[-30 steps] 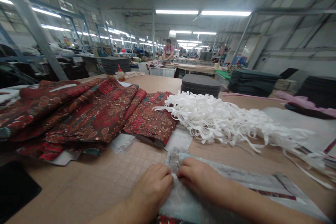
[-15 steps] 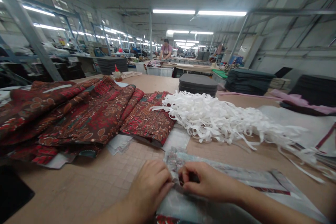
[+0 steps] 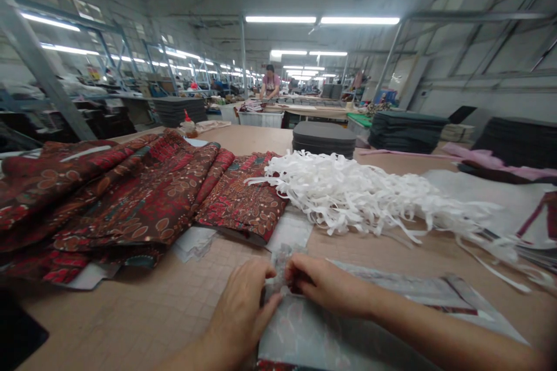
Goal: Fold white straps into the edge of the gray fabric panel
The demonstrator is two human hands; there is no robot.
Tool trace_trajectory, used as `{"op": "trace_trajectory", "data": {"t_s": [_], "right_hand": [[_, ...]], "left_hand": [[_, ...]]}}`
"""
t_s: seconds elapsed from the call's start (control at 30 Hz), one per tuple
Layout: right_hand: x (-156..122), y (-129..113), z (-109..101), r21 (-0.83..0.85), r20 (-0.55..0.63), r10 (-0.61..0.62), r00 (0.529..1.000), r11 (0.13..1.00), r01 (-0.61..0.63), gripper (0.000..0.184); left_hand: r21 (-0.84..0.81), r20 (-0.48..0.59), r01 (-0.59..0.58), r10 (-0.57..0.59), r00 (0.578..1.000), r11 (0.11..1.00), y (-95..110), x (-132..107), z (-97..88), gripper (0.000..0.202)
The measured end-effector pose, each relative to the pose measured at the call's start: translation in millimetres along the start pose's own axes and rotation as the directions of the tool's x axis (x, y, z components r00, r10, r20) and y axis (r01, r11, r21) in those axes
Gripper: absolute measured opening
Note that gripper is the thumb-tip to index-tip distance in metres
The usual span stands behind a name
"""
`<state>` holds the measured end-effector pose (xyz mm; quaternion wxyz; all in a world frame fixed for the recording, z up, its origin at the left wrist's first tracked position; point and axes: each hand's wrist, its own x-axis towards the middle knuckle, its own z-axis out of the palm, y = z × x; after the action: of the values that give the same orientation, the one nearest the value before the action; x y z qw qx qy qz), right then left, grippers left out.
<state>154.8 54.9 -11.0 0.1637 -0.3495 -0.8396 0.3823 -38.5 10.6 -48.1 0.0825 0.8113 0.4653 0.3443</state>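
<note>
A patterned fabric piece [image 3: 304,333] lies on the table with its pale, see-through backing side up; a strip of red print shows at its near edge. At its upper left edge, my left hand [image 3: 243,301] has thumb and forefinger apart, the thumb tip by the cloth. My right hand [image 3: 324,285] is closed, fingertips pinched at the same edge; the exact grip is partly hidden behind the fingers. Beneath my right forearm, more pale-backed cloth [image 3: 404,284] stretches to the right.
Brown-red printed fabric [image 3: 143,197] is piled at left. A tangled heap of white strips [image 3: 348,191] lies ahead to the right. Behind it stand a dark stack of pads [image 3: 324,138] and a red-tipped bottle [image 3: 188,126]. A person [image 3: 270,84] works at a farther table.
My left thumb and forefinger have spread apart from their earlier closed pose. My right hand has shifted slightly left and up, still pinched at the cloth edge. The view has turned slightly.
</note>
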Motion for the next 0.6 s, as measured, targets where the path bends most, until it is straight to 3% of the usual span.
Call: {"op": "trace_trajectory", "data": {"t_s": [0.1,0.27,0.43,0.6], "right_hand": [[7,2,-1,-0.132,0.002,-0.065,0.998,0.989,0.064,0.015],[18,3,-1,-0.229,0.034,-0.128,0.991,0.964,0.132,0.014],[27,-8,-5,-0.382,0.130,-0.045,0.991,0.920,0.092,0.013],[33,-20,-7,-0.515,0.199,0.039,0.979,0.854,0.071,0.016]], "left_hand": [[0.126,0.033,-0.168,0.165,0.986,0.978,5,0,-3.0,0.010],[0.207,0.157,-0.266,0.237,0.959,0.941,4,-2,2.2,0.014],[0.264,0.233,-0.312,0.254,0.939,0.913,0,-3,6.4,0.013],[0.285,0.235,-0.333,0.271,0.933,0.899,2,-1,6.9,0.019]]}}
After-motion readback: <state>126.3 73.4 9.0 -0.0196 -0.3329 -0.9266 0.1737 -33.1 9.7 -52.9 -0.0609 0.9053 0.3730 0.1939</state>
